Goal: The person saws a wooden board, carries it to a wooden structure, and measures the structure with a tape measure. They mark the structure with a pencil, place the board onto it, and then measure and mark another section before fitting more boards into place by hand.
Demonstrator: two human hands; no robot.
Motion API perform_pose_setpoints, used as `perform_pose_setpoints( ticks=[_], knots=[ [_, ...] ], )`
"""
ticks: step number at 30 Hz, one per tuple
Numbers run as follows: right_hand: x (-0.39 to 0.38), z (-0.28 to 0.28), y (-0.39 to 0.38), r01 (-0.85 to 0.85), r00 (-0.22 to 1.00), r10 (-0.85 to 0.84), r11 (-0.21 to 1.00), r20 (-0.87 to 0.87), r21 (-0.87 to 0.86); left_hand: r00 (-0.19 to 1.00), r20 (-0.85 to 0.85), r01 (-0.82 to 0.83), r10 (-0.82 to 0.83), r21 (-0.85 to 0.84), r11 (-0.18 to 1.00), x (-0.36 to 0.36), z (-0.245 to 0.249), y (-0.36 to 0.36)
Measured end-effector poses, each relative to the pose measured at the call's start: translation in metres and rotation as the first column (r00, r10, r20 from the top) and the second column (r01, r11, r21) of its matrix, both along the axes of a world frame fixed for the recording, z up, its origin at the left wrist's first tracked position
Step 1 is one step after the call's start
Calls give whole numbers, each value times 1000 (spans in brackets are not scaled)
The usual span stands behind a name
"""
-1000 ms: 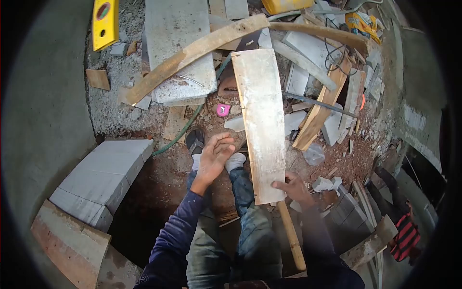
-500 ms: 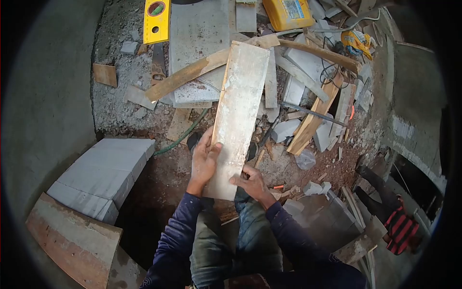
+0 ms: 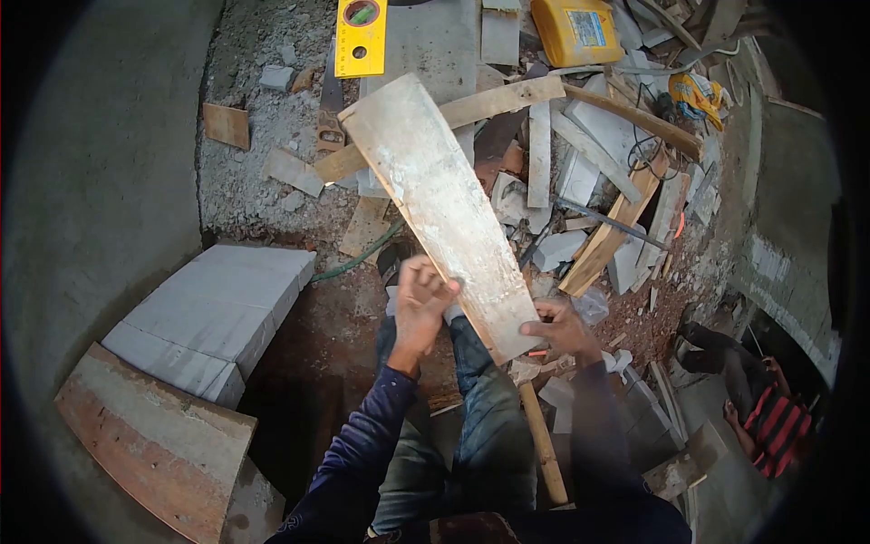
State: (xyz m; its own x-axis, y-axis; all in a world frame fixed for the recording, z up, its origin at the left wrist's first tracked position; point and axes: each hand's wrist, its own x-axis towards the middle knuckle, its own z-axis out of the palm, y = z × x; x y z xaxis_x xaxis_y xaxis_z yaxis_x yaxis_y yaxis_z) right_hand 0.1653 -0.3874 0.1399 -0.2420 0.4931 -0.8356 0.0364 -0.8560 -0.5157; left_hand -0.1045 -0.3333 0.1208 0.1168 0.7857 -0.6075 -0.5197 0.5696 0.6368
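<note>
A wooden board (image 3: 444,208), pale and crusted with dried cement, is held slanting in front of me, its top end leaning left. My left hand (image 3: 420,308) is at its lower left edge, with the thumb at the board's face and the other fingers curled beside the edge. Around the lower right corner my right hand (image 3: 564,328) is closed, thumb on the front and fingers partly hidden. A round wooden handle (image 3: 544,444) shows below the board beside my right leg; its head is out of sight.
White blocks (image 3: 208,308) and a stained panel (image 3: 149,444) stand at left. A yellow level (image 3: 361,41), a handsaw (image 3: 330,131), a yellow jerrycan (image 3: 577,34) and scrap planks (image 3: 616,222) lie ahead. At right is another person in a striped shirt (image 3: 778,431).
The board has swung from nearly upright to leaning left, its lower end moving right. Both hands moved right with it. The wooden handle has come into sight beside my leg.
</note>
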Motion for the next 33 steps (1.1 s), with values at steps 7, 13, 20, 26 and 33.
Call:
perform_pose_setpoints(
  ticks=[7,13,20,26,33],
  knots=[
    [43,25,124,-574,819,573,817,28,58,840,-132,-521,527,75,850,-119,-13,78],
    [87,-11,184,-420,906,424,893,9,160,928,-325,-200,184,-16,980,-165,-38,78],
    [78,-39,241,230,958,-279,889,69,397,881,-340,-358,329,-24,934,-138,-46,88],
    [61,-77,284,62,910,-259,857,323,511,848,-476,-287,233,-43,957,-150,-85,86],
    [59,-98,299,62,874,-307,840,377,539,815,-555,-234,166,-54,971,-142,-71,118]
  ],
)
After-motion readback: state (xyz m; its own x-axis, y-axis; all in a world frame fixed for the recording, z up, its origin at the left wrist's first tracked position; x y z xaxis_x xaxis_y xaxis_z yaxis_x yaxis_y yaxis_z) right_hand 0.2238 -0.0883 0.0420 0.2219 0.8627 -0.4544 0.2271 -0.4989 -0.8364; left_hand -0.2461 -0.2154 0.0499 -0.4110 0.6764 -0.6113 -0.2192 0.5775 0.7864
